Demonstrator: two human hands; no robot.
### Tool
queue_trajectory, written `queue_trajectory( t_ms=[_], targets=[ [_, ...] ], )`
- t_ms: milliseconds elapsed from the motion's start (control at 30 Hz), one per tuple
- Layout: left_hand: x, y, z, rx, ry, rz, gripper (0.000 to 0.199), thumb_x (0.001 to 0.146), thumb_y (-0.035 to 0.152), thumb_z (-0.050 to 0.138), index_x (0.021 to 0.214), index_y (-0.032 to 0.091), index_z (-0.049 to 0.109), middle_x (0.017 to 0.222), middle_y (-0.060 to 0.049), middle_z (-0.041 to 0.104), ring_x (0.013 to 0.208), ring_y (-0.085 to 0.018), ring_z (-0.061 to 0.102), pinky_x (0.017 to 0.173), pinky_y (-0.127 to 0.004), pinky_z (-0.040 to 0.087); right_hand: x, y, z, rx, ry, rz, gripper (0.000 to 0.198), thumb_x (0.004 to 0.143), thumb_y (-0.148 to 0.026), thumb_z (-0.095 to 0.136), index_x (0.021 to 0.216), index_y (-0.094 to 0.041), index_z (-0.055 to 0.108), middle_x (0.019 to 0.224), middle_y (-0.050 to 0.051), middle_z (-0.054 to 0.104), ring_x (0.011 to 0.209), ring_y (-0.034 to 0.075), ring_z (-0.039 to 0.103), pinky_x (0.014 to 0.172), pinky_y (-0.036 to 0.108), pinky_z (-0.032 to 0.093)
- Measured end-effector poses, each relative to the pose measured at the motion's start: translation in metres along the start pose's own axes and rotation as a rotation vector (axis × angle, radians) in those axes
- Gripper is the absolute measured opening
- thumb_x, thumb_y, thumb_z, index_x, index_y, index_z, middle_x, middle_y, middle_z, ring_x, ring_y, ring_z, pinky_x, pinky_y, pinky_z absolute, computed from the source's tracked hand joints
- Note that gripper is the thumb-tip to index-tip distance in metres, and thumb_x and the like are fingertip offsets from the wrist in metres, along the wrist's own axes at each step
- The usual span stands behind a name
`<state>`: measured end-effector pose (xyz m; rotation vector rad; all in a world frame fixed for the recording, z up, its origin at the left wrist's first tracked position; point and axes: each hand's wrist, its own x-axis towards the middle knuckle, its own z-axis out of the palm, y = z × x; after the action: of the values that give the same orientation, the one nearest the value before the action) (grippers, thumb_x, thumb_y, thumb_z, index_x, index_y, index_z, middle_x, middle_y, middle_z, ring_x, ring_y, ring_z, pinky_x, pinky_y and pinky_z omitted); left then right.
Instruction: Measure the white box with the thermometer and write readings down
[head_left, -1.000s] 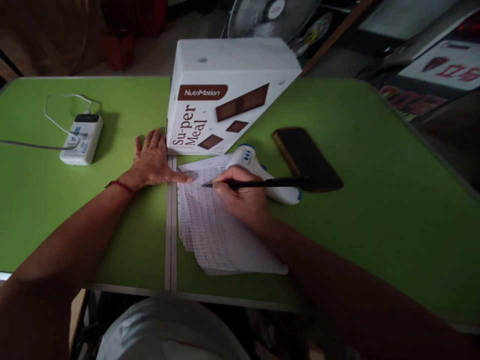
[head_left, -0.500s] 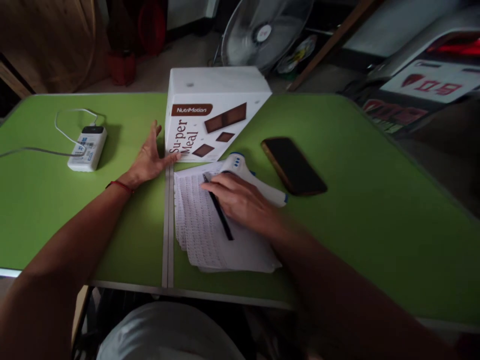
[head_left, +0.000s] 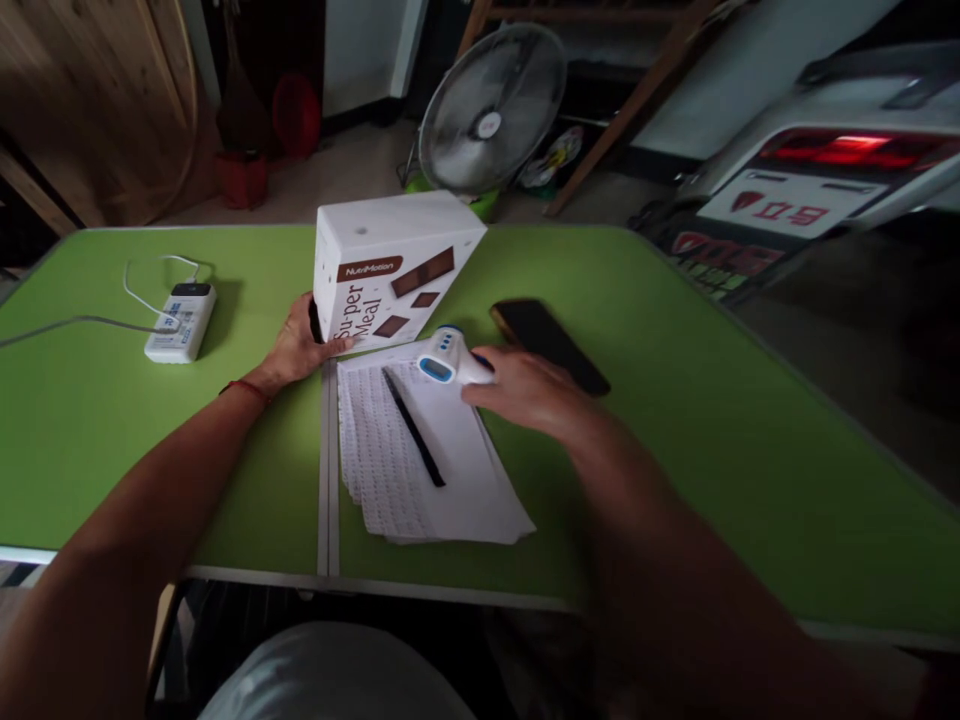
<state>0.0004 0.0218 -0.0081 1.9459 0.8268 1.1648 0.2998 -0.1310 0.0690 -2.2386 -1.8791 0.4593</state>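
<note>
My left hand (head_left: 300,342) grips the lower left edge of a white "Su-per Meal" box (head_left: 401,225), thumb on the printed front and the other fingers partly hidden at its side. A white and blue infrared thermometer (head_left: 448,352) is in my right hand (head_left: 525,385), whose fingers wrap round its handle. Its small screen faces me, just above the top of the paper sheets (head_left: 480,480). On those sheets, which bear rows of handwriting, lies a black pen (head_left: 414,428), slanting and untouched.
Right of the box, a dark phone (head_left: 555,345) lies behind my right hand. A white power bank (head_left: 181,325) with a cable sits on the left of the green table (head_left: 712,450). Beyond the table stand a fan (head_left: 491,110) and a vehicle with a red tail light (head_left: 855,150).
My right hand has moved from over the pen and paper to the thermometer's handle and turned its screen towards me. The left hand's fingers have closed in on the box.
</note>
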Motion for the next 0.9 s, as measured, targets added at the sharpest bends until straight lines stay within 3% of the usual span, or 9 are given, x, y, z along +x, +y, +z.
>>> queue_trajectory(
  t_ms=[133,233,333,433,567,700,900],
  targets=[
    [-0.006,0.017,-0.003,-0.139,0.072,-0.141,0.096,0.066,0.078,0.100,0.131,0.022,0.058,0.131,-0.016,0.073,0.131,-0.042,0.069,0.112,-0.066,0.058,-0.004,-0.006,0.007,0.324,0.419,0.060,0.032,0.069,-0.026,0.086,0.097,-0.027,0.069,0.102,0.013,0.080,0.095,0.037,0.075,0.081,0.049,0.056],
    [-0.013,0.032,-0.006,-0.237,0.078,-0.225,0.086,0.070,0.074,0.100,0.128,0.022,0.061,0.130,-0.015,0.076,0.129,-0.040,0.072,0.112,-0.063,0.059,-0.019,-0.018,0.020,0.722,0.570,-0.080,0.032,0.071,-0.040,0.088,0.094,-0.029,0.068,0.086,0.006,0.076,0.079,0.030,0.072,0.070,0.045,0.057],
    [-0.019,0.044,-0.006,-0.319,0.027,-0.252,0.083,0.070,0.069,0.102,0.127,0.021,0.066,0.133,-0.015,0.078,0.129,-0.038,0.073,0.117,-0.063,0.058,-0.039,-0.033,0.033,0.973,0.530,-0.319,0.024,0.081,-0.046,0.084,0.089,-0.030,0.068,0.079,0.002,0.070,0.072,0.025,0.067,0.064,0.041,0.057],
    [-0.024,0.057,-0.004,-0.359,-0.052,-0.255,0.082,0.071,0.064,0.103,0.129,0.020,0.067,0.138,-0.015,0.079,0.131,-0.039,0.073,0.119,-0.064,0.056,-0.058,-0.048,0.037,1.191,0.360,-0.410,0.021,0.082,-0.041,0.087,0.095,-0.031,0.073,0.079,0.001,0.069,0.066,0.021,0.064,0.058,0.039,0.058],
    [-0.030,0.071,0.001,-0.397,-0.155,-0.267,0.079,0.074,0.058,0.103,0.131,0.019,0.066,0.139,-0.015,0.079,0.129,-0.038,0.075,0.116,-0.060,0.060,-0.067,-0.063,0.032,1.357,0.193,-0.420,0.014,0.080,-0.030,0.086,0.088,-0.028,0.075,0.073,0.000,0.069,0.058,0.018,0.061,0.051,0.034,0.055],
    [-0.033,0.078,0.003,-0.352,-0.171,-0.312,0.078,0.073,0.057,0.103,0.129,0.018,0.065,0.136,-0.015,0.078,0.126,-0.037,0.075,0.111,-0.058,0.062,-0.062,-0.067,0.030,1.425,0.186,-0.344,0.012,0.077,-0.026,0.084,0.080,-0.026,0.073,0.069,-0.001,0.069,0.057,0.017,0.062,0.052,0.033,0.055],
    [-0.033,0.075,0.001,-0.326,-0.209,-0.320,0.079,0.074,0.061,0.102,0.129,0.019,0.063,0.133,-0.015,0.078,0.123,-0.036,0.074,0.110,-0.059,0.061,-0.052,-0.068,0.033,1.410,0.172,-0.231,0.020,0.077,-0.037,0.086,0.084,-0.025,0.073,0.067,-0.001,0.068,0.057,0.017,0.063,0.054,0.034,0.053]
  ],
)
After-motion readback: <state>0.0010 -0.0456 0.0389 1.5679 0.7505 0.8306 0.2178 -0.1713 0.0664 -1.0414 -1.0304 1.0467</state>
